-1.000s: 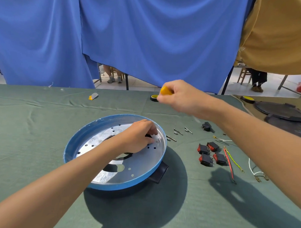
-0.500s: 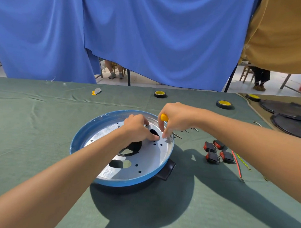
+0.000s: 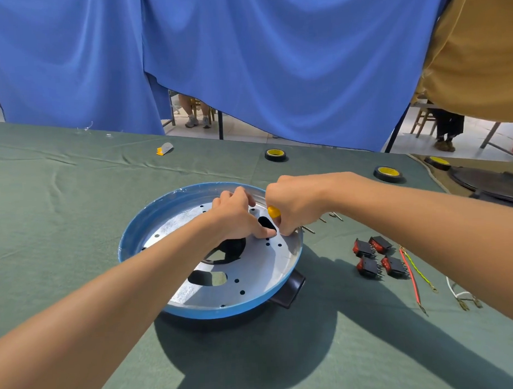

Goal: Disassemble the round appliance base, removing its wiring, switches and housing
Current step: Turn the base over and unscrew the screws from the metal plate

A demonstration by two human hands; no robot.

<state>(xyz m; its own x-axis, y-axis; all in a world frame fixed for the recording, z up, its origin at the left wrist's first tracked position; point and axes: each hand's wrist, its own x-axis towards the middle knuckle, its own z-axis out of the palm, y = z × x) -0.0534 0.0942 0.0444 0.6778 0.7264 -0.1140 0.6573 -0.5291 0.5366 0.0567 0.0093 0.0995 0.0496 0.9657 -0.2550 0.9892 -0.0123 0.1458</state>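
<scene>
Left hand (image 3: 235, 215) fingers (image 3: 246, 196) on base (image 3: 252, 270); right hand (image 3: 296, 204) grips screwdriver (image 3: 274, 212).

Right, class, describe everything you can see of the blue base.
The base is a shallow round pan with a blue rim, sitting on the green cloth. Inside lies a shiny metal plate with small round holes and larger dark cut-outs. A black tab juts from its near right side. The left hand touches the plate; the right hand holds a yellow-handled tool at its far right edge.
</scene>
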